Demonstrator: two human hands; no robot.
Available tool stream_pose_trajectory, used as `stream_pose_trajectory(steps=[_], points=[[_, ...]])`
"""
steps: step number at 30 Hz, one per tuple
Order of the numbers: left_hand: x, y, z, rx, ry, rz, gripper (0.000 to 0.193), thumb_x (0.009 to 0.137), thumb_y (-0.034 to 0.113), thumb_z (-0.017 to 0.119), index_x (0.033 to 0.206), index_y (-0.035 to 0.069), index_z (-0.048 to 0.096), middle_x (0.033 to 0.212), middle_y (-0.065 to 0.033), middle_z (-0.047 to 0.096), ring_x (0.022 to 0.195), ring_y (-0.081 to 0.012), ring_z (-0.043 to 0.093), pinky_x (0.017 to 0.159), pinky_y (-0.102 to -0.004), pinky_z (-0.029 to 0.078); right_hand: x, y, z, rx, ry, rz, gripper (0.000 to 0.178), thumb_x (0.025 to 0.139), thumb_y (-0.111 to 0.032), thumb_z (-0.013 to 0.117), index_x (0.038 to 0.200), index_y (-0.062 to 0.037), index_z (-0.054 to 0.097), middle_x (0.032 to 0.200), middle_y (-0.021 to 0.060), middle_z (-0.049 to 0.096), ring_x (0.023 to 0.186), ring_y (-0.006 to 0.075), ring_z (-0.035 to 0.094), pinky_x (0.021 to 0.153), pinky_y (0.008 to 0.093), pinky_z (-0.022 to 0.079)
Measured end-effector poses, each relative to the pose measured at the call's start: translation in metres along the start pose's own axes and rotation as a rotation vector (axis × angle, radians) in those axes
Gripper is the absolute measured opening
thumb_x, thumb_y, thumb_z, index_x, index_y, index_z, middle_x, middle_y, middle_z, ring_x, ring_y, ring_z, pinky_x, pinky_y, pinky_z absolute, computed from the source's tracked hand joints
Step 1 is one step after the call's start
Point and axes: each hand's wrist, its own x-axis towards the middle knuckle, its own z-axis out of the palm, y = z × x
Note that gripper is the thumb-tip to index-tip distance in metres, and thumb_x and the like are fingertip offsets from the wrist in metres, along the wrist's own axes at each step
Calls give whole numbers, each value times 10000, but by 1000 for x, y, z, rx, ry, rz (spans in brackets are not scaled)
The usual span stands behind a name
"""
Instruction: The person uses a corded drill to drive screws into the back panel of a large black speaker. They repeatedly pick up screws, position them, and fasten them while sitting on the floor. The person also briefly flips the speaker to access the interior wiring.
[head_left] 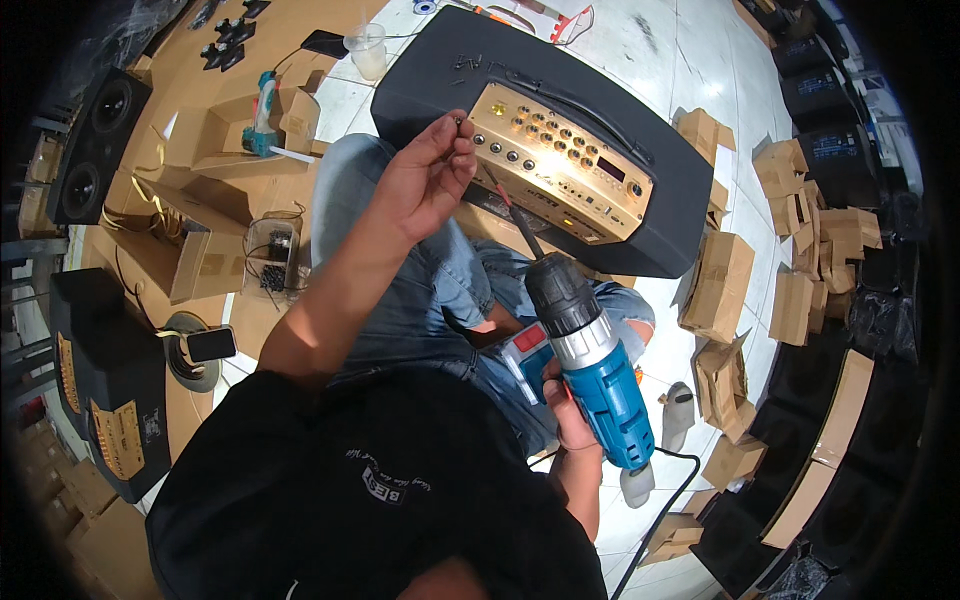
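Note:
My left hand [425,185] is raised beside the gold control panel, its thumb and forefinger pinched on a small dark screw [459,121]. A blue corded drill [607,392] is gripped in my right hand [572,418], which is partly hidden behind the tool. From its black chuck a long bit [513,214] points up and left, its tip near the panel's lower left edge. The gold control panel [555,190], full of knobs and sockets, is set in a black speaker cabinet [430,75] lying in front of my knees. Several small dark screws [468,66] lie loose on the cabinet, left of its handle.
Left of my legs are a clear tub of dark small parts [270,250], an open carton [215,140] and a second blue power tool [264,118]. A phone [211,344] rests on a round object. Cardboard pieces [718,285] line the right. The drill's cord [665,510] trails down there.

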Motion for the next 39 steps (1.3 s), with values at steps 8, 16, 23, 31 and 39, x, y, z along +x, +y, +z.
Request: stream_pose_trajectory(steps=[8,16,23,31,39], points=[[-32,17,19,313,-389,-16,148,1010,171,508,1094,59,558,862,19,489,694,-89,389,641,-270,349,-24,25,36,210,48,-8,153,774,-198,746,906,-131,708,832,57,706,745,244,687,674,365,529],[-119,-192,154,1424,-854,-272,117,952,100,618,949,-9,662,727,-21,589,611,-28,466,531,-211,368,-13,70,45,914,363,230,196,775,-74,728,954,-55,650,819,24,639,721,125,634,656,306,534],[-146,-379,98,1864,-1352,-385,211,878,220,693,891,10,708,686,-130,659,648,-187,642,636,-311,499,-22,121,39,1128,436,-1,181,805,-183,702,922,-68,627,814,21,612,688,88,584,595,266,487],[-201,-492,4,2063,-1569,-632,380,866,370,690,875,-8,731,754,-178,682,669,-312,648,679,-392,506,-45,111,17,1500,402,212,188,778,-161,641,943,-88,590,719,21,554,622,121,549,560,296,463],[-206,-506,-22,1941,-1185,-926,349,913,343,636,989,7,692,893,-148,698,803,-265,669,703,-371,510,-56,108,12,1469,394,210,245,728,-209,702,932,-107,612,750,15,600,657,131,576,601,312,466]])
